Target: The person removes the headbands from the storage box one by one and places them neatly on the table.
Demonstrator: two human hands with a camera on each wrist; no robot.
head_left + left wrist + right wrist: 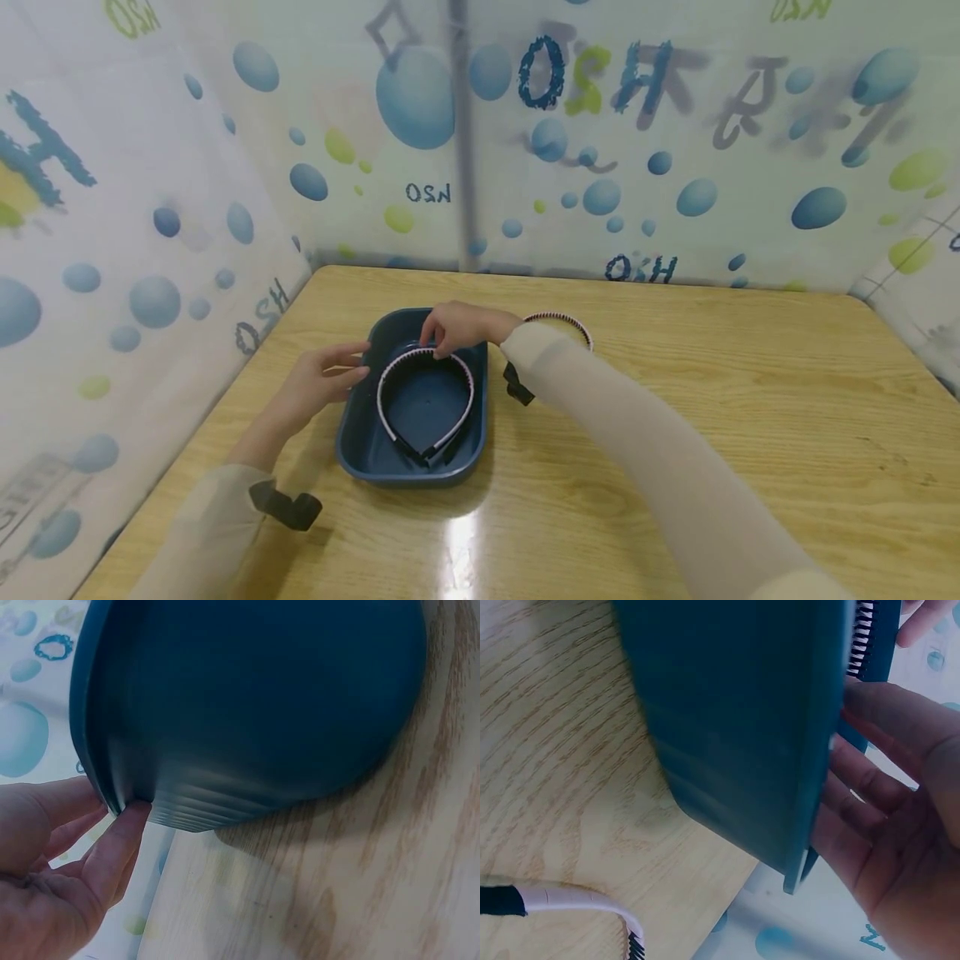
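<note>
A blue plastic basin stands on the table. Inside it is a pale pink-and-black toothed headband, its dark ends toward me. At the headband's far curve, my right hand pinches the band with thumb and fingers. In the right wrist view, the basin wall hides part of those fingers. My left hand holds the basin's left rim. The left wrist view shows its fingers on either side of that rim. A similar headband lies on the table, partly hidden behind my right forearm.
The wooden table extends far to the right of the basin. Bubble-printed sheets rise behind the table and along its left side. Each wrist wears a black strap-on device, such as the left one.
</note>
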